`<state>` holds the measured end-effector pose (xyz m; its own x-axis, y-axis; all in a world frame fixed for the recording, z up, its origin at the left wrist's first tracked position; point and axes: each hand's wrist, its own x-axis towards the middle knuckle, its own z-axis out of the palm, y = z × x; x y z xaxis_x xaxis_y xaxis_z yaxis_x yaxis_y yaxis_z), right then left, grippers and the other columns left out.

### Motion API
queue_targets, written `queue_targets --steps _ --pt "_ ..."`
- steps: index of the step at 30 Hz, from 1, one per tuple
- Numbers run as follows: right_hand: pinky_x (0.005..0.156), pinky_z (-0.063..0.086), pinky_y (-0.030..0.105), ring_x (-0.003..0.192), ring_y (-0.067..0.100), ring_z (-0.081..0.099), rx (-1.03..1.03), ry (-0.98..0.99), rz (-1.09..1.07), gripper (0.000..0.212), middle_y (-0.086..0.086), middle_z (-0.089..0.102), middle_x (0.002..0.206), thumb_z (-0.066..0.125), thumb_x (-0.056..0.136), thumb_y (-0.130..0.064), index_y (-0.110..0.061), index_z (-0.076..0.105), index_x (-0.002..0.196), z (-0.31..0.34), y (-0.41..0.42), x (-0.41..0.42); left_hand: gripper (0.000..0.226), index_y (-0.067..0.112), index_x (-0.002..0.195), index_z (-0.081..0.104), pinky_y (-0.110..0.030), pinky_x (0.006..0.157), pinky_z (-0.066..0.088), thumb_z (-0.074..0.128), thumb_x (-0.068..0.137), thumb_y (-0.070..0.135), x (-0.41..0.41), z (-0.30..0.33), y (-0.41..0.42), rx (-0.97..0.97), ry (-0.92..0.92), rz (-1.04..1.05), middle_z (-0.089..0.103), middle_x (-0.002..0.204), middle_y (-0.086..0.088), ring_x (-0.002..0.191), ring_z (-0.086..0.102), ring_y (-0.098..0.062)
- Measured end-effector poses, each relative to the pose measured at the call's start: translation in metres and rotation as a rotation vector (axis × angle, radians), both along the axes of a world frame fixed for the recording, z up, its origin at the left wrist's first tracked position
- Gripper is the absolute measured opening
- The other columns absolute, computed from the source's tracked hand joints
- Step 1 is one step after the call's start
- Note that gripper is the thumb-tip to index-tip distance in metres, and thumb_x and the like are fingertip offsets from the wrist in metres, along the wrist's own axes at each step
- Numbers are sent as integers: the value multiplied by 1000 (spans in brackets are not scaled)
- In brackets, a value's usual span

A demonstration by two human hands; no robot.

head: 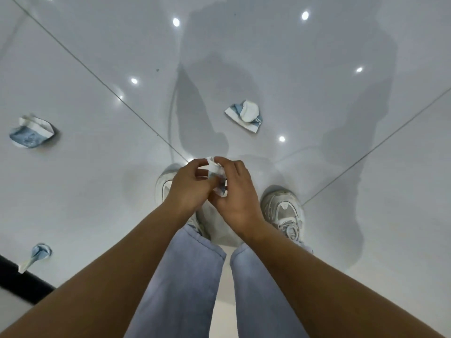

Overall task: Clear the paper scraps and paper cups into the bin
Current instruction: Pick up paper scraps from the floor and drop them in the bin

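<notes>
Centrally, left hand (188, 184) and right hand (235, 191) brought together above the shoes (284, 211), fingers of both curled round one crumpled blue-and-white paper scrap (216, 178), pinched between them. Judged step: compacting a picked-up scrap before carrying it to the bin; bin not in view, so direction of carry unknown.

For good execution: squeeze fully into a tight wad; transfer to one hand alone, freeing the other for the next pickup; keep loose corners tucked inside the fist, since a hanging flap near the right thumb looks liable to tear off or slip out. Gather nearby pieces on the same trip where grip allows.

Remaining on the floor (317, 57): flattened paper cup (245, 115) ahead of the feet, near the floor's middle; second crushed cup (30, 132) close to the left edge of view; twisted scrap (36, 254) toward the lower left corner, just beside a dark baseboard strip (22, 279). All three well apart from one another. Task judged early to midway.

Floor: glossy pale-grey large tiles, thin dark grout lines running diagonally, round ceiling-light reflections scattered across, soft shadow of the person falling forward. Slick finish; flat paper likely to slide rather than lift, so pinch at a raised fold.
</notes>
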<state>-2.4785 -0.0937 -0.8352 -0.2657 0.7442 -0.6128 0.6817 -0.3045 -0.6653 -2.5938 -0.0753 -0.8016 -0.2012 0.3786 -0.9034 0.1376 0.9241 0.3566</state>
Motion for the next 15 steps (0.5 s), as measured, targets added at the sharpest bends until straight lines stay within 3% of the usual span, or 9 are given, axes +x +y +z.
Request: queue_targets --steps 4,8,12,15 --pt "90 46 25 115 14 47 13 16 10 68 -3 47 126 74 79 -21 -25 41 139 15 11 -3 31 20 112 62 -17 67 49 66 83 11 0 11 10 40 60 -21 70 96 3 84 66 -10" --pt "90 47 31 118 17 42 53 -90 125 69 0 45 131 71 80 -29 -24 38 140 8 27 8 28 16 111 60 -25 74 46 64 85 12 -9 8 20 77 216 -23 65 94 3 88 62 -18" --pt "91 46 34 120 23 38 114 -291 92 67 6 42 134 68 84 -26 -20 35 142 -20 58 18 25 23 103 59 -24 66 45 63 83 9 -22 -5 23 114 227 25 65 84 5 77 61 -15" --pt "97 43 38 125 27 32 91 -396 99 69 8 34 141 66 84 -25 -21 32 144 -51 90 19 22 27 99 58 -17 57 43 63 84 11 -29 -22 19 152 229 2 66 80 7 65 60 -5"
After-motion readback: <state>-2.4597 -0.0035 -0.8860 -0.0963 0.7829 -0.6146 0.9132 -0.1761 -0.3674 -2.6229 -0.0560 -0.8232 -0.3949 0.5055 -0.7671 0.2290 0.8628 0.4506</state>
